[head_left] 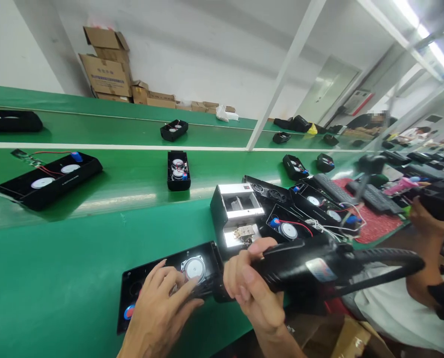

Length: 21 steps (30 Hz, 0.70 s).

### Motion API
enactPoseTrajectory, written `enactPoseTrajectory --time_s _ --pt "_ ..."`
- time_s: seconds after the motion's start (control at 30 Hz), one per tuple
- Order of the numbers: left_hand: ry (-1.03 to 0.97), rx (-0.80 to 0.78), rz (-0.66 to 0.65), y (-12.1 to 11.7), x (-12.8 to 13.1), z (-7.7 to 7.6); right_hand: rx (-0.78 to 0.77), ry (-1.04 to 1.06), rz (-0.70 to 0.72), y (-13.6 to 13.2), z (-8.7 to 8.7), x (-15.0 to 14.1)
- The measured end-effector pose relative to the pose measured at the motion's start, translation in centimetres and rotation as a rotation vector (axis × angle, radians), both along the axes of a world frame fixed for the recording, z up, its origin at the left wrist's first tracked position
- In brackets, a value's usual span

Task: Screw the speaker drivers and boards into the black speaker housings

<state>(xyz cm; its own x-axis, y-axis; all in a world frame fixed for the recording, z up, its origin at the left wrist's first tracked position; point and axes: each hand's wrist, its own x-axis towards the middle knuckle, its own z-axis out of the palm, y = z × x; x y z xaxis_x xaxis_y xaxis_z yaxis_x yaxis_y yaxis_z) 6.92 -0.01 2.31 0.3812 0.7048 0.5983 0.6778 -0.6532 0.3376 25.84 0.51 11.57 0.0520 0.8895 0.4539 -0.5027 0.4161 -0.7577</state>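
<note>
On black tool (pixel 289 263), blurred label (pixel 321 270)

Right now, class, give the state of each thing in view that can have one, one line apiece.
Left hand: on the near casing, grip unclear.
Right hand: closed around the black tool.
Black tool: held, running or not unclear.
Near casing: open, white speaker exposed.
Circuit board: wired, outside its own casing.
Top carton: flaps open.
Ceiling light: lit.
</note>
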Motion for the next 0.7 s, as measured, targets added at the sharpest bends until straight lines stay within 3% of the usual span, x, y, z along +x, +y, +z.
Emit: enactPoseTrajectory --time_s 0.17,0.37,0.53,0.7 --pt "-0.089 0.006 -0.073 0.0 0.6 1.3 0.015 -0.004 -0.027 -1.1 1.5 0.1" --pt "-0.147 -0.025 -0.055 -0.3 1.3 2.0 0.039 -0.063 -0.036 -1.5 1.1 0.0" --pt "0.082 0.014 0.070 -0.3 0.3 1.1 0.054 -0.154 -0.050 -0.7 -0.6 0.2" --pt "0.303 0.043 0.028 -0.4 -0.7 -0.3 0.027 -0.143 -0.078 0.3 -2.1 -0.3"
